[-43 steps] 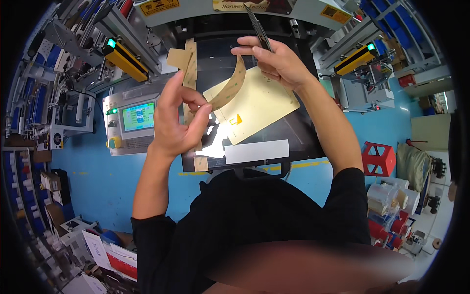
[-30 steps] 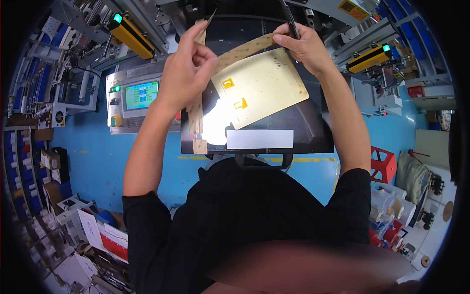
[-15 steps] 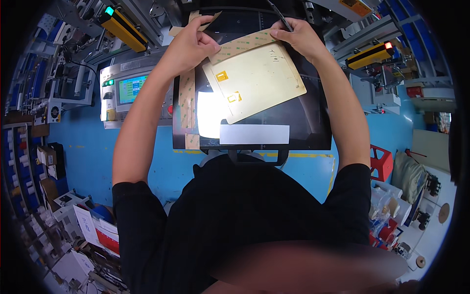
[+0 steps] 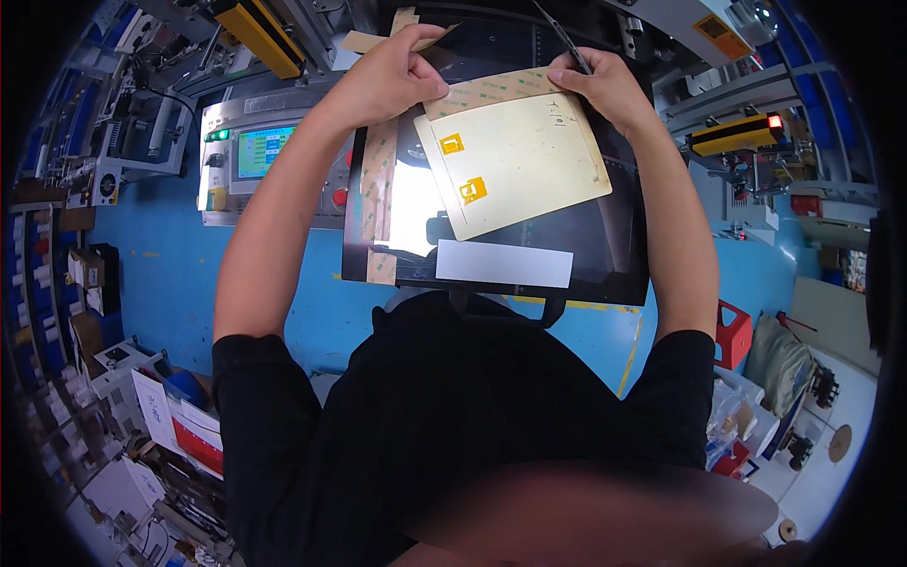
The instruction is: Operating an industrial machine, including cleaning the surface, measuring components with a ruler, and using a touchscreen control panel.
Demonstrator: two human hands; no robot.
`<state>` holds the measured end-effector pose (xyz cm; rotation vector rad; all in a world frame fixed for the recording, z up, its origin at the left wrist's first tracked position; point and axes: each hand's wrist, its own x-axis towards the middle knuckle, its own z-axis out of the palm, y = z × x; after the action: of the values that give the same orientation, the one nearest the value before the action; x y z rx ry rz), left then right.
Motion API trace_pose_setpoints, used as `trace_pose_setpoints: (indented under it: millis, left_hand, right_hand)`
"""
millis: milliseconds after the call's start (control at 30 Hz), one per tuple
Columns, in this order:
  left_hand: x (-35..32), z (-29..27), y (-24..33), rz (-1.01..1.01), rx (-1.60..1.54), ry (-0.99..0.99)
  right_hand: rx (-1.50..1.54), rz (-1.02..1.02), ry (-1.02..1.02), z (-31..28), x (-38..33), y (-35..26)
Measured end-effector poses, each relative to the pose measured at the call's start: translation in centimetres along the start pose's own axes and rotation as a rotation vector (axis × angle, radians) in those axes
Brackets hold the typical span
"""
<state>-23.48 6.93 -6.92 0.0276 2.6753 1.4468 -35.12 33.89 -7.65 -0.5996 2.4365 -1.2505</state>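
Observation:
A tan tape strip with green print (image 4: 496,88) runs along the far edge of a cream plate (image 4: 539,165). My left hand (image 4: 397,83) pinches the strip's left end between thumb and finger. At its right end my right hand (image 4: 612,93) grips the strip, with thin dark tweezers (image 4: 561,34) also held in that hand, pointing up and away. The plate lies tilted on a black glossy work surface (image 4: 605,255). It bears two orange tape patches (image 4: 472,190) on its left side and handwriting near its far right corner.
Another printed tape strip (image 4: 379,189) lies along the surface's left side. A white paper strip (image 4: 504,264) sits by the near edge. Left stands a control panel with a lit screen (image 4: 263,152); yellow sensor bars (image 4: 737,134) flank both sides.
The whole view has shifted slightly, so the plate and hands appear a little further right. Both hands still hold the strip's ends at the plate's far edge.

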Motion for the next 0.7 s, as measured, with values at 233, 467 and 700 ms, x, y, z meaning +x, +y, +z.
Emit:
trace_pose_setpoints:
  millis: [233, 467, 700]
  left_hand:
    - [0.1, -0.06, -0.63, 0.061, -0.058, 0.004]
    - [-0.1, -0.14, 0.07, -0.006, -0.054, -0.03]
    - [0.15, 0.05, -0.47, 0.046, -0.058, 0.003]
  right_hand:
    - [-0.077, -0.004, 0.009, 0.05, -0.42, -0.53]
    - [-0.079, 0.01, 0.003, 0.14, -0.4, -0.54]
    - [-0.099, 0.002, 0.018, 0.17, -0.38, -0.54]
